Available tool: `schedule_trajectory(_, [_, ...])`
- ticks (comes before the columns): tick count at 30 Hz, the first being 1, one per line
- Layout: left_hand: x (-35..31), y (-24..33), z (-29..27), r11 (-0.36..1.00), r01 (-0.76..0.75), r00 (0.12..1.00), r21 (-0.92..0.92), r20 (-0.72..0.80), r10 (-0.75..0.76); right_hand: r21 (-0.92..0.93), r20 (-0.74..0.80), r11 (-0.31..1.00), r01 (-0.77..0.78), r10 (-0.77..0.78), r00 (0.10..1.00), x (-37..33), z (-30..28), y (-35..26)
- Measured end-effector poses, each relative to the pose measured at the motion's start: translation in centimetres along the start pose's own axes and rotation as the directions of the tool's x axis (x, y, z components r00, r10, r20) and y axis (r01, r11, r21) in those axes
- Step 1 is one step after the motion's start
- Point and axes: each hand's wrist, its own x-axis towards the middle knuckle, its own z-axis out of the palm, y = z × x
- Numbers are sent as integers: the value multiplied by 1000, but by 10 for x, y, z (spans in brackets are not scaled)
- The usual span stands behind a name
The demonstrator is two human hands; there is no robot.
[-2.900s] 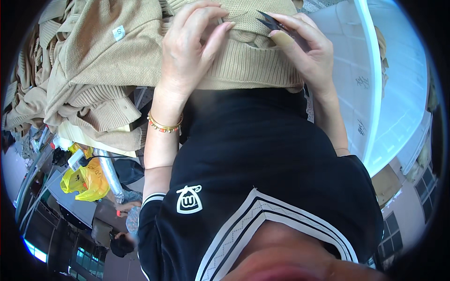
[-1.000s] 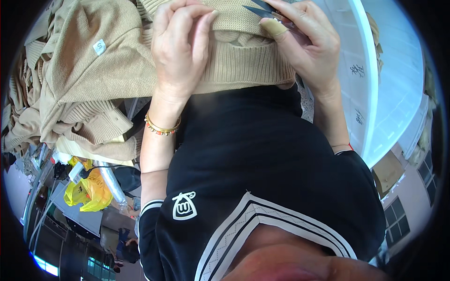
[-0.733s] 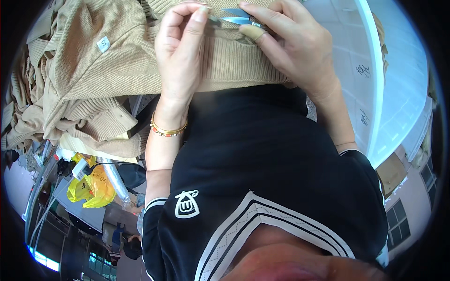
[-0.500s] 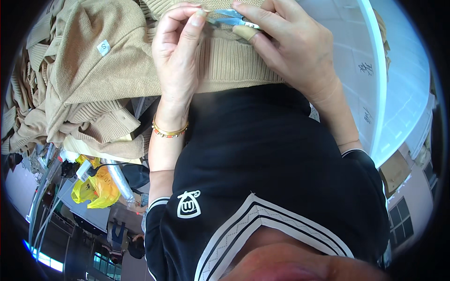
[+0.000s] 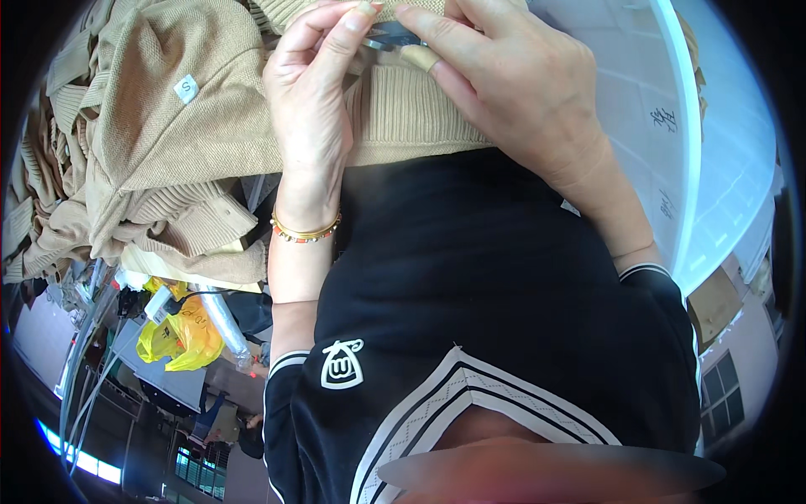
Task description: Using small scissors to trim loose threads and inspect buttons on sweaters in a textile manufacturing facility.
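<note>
A tan knitted sweater point(image 5: 411, 109) lies across my lap, its ribbed band toward me. Over it, my right hand point(image 5: 529, 97) grips small metal thread snips point(image 5: 393, 35) between thumb and fingers, blades pointing at my left hand. A beige cover point(image 5: 420, 57) wraps the tip of my right thumb. My left hand point(image 5: 311, 105) is closed in a pinch just left of the blades, thumb against fingertips. What it pinches is too small to make out.
More tan knitwear point(image 5: 50, 168) is heaped at the left, and a small white tag point(image 5: 186, 89) sits on the near piece. A big translucent white tub point(image 5: 621, 92) curves along my right. Lower left, a yellow plastic bag point(image 5: 189, 340) rests on a grey table point(image 5: 172, 378); a person point(image 5: 250, 437) is beyond.
Both hands have shifted slightly left over the sweater, the snips moving with the right one. The blades look darker now. My left hand keeps its pinch.
</note>
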Motion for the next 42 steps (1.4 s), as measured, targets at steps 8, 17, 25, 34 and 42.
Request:
schedule_trajectory(8, [-4,-2,16,956,-192,981,222,43,188,29,-30,999,14,-14,999,-2,-12,10])
schedule_trajectory(17, [6,29,7,332,-628,770,704,501,394,759,16,559,-333,496,868,-37,-14,60])
schedule_trajectory(25, [23,73,-53,234,-404,851,884,270,451,805,-581,-15,593,178,794,-27,72,84])
schedule_trajectory(34, [-12,41,1,175,-535,740,827,358,569,622,-30,758,-196,274,961,-27,8,44])
schedule_trajectory(42, [-5,15,10,400,-561,801,725,351,485,349,-13,937,-7,12,1000,-6,-7,45])
